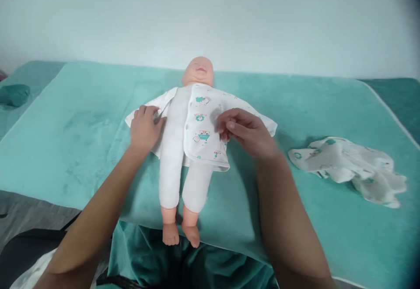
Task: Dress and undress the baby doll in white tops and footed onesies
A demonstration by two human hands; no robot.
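A baby doll (173, 118) lies on its back, head away from me and bare feet towards me. Its body and legs are white. It has on a white baby shirt (206, 122) with green and red animal and boat prints. One front panel lies over the chest on the right; the other is folded open to the left. My left hand (146, 125) has its fingers closed round the folded-open panel, beside the doll's body. Over the right panel's outer edge hovers my right hand (246, 131), fingers loosely bent, thumb apart, nothing visible in it.
A crumpled white printed garment (351, 164) lies to the right on the green padded cover (82, 149). A pale wall (210, 17) rises behind the far edge. Green cloth (144, 245) hangs at the near edge, with a dark object (29, 254) at lower left.
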